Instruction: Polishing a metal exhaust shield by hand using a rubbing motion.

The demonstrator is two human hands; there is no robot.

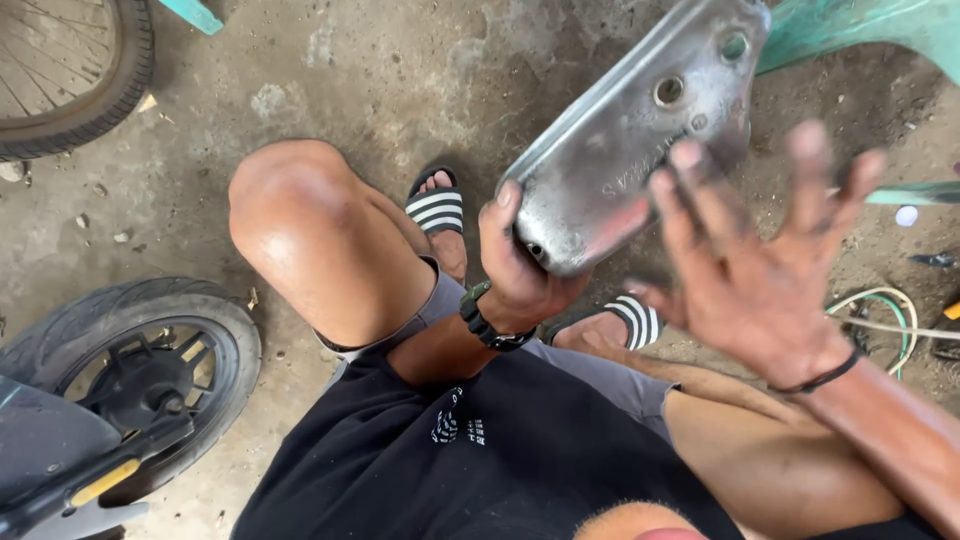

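Gripped by the left hand (pixel 520 270) — grey metal plate (pixel 630 140) — right hand (pixel 750 270) open, empty.

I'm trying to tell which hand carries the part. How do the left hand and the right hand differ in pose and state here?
The left hand is closed around the lower end of the grey metal bracket; the right hand holds nothing. The left hand's fingers are curled, while the right hand's are spread open, palm toward the bracket. The left hand looks sharp, the right hand motion-blurred. Both wear a dark band at the wrist and look grimy.
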